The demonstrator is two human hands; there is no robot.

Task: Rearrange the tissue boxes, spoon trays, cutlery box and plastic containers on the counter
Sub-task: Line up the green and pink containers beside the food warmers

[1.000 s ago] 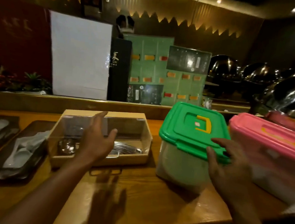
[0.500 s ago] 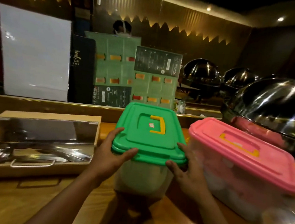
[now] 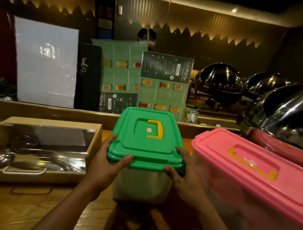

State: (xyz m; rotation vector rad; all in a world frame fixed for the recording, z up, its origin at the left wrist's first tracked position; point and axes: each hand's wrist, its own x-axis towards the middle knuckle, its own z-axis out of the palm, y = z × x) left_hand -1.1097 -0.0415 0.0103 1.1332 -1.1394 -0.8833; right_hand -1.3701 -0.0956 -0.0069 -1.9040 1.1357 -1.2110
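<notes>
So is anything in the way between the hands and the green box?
No. The left hand and right hand already grip the green box by its lid edges, between the cutlery box and pink box.

cutlery box [image 3: 34,152] left | lidded container [image 3: 144,151] centre (between hands) | second container [image 3: 251,178] right — close beside
</notes>
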